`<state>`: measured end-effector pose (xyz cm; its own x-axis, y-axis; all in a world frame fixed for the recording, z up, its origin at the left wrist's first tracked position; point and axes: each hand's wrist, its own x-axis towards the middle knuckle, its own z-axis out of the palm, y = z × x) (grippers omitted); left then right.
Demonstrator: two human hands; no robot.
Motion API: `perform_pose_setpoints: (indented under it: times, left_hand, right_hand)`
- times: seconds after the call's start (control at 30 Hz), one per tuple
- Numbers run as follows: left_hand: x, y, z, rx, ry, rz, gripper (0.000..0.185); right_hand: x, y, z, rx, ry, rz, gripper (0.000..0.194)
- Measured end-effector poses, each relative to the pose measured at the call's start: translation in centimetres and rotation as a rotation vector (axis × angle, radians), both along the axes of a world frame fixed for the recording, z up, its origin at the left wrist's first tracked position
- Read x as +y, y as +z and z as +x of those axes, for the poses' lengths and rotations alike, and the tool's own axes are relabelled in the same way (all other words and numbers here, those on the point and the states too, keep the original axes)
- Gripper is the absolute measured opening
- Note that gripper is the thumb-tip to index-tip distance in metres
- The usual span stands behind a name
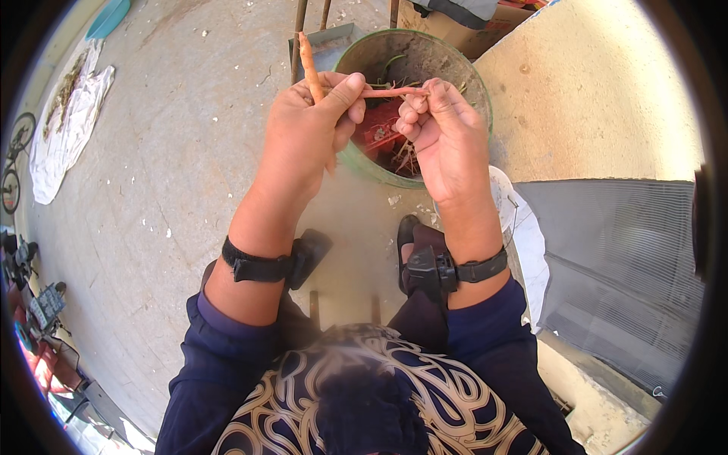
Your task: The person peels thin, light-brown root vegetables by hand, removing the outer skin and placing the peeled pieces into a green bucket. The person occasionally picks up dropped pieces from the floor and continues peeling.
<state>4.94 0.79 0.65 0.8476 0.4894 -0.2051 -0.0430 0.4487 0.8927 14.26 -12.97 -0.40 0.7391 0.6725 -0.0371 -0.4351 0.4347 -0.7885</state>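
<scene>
My left hand (318,116) grips an orange-tan root (309,65) that stands up between its fingers. The same hand pinches one end of a thin reddish root (395,92) between thumb and forefinger. My right hand (446,122) pinches the other end of that thin root, which stretches level between both hands. Both hands are over a large green-rimmed bucket (412,37). Inside the bucket lie red material (378,128), thin stems and dry roots, partly hidden by my hands. Another pale orange tip shows below my left palm; what it belongs to is hidden.
A white pail (501,196) stands partly behind my right forearm. A cardboard box (495,34) and a metal tray (335,35) are beyond the bucket. White cloth with dried plants (74,119) lies at far left, near a teal basin (108,18). A pale wall (597,91) stands at right.
</scene>
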Motion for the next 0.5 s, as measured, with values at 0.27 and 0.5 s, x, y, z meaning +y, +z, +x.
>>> perform_pose_setpoints:
  times: [0.27, 0.5]
  left_hand:
    - [-0.9, -0.2, 0.3, -0.041, -0.070, -0.139, 0.020]
    - [0.1, -0.2, 0.2, -0.044, 0.081, -0.001, 0.016]
  right_hand:
    - [0.5, -0.8, -0.4, -0.047, -0.012, -0.193, 0.014]
    - [1.1, 0.0, 0.2, -0.337, -0.349, -0.259, 0.017]
